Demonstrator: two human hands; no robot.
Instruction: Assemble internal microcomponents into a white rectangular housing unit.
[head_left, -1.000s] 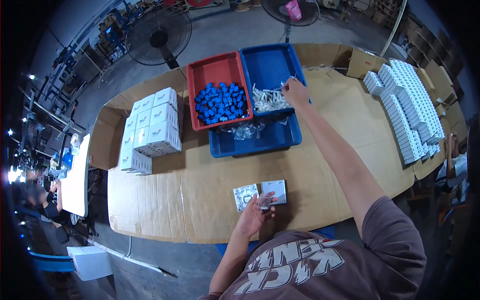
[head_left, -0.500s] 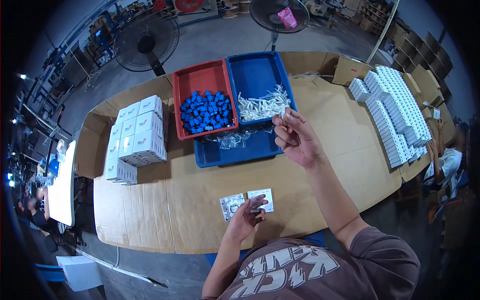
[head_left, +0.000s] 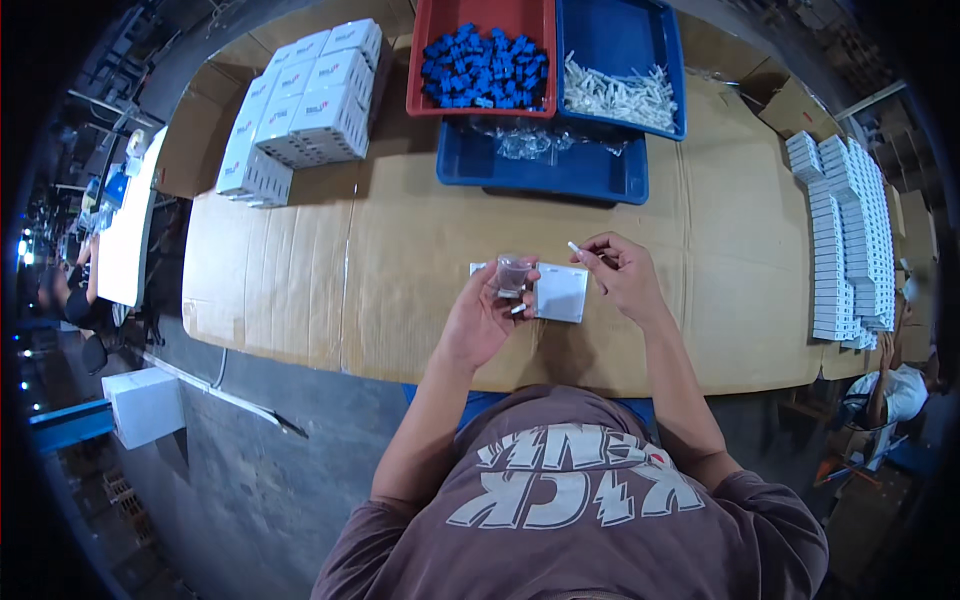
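Between the thumb and fingers of my left hand (head_left: 482, 318) is a small clear plastic bag (head_left: 513, 272), its mouth facing up. A short white piece (head_left: 518, 309) shows by the lower fingers of that hand. My right hand (head_left: 628, 280) pinches a small white plastic stick (head_left: 574, 246) between thumb and fingertips, a little to the right of the bag. Below and between the hands, a square white plate (head_left: 561, 293) lies on the cardboard-covered table (head_left: 400, 330). The second white part beside it is mostly hidden behind my left hand.
Beyond the hands stand a red tray (head_left: 484, 111) of blue plastic pieces (head_left: 487, 70), a blue tray (head_left: 625, 25) of white sticks (head_left: 625, 95), and a lower blue tray (head_left: 540, 178) with clear bags (head_left: 525, 145). White boxes (head_left: 318, 110) are stacked left, more stacks (head_left: 850, 240) right.
My right hand has come back from the tray of white sticks to beside my left hand, carrying a stick. My left hand has raised the clear bag. The view has tilted down.
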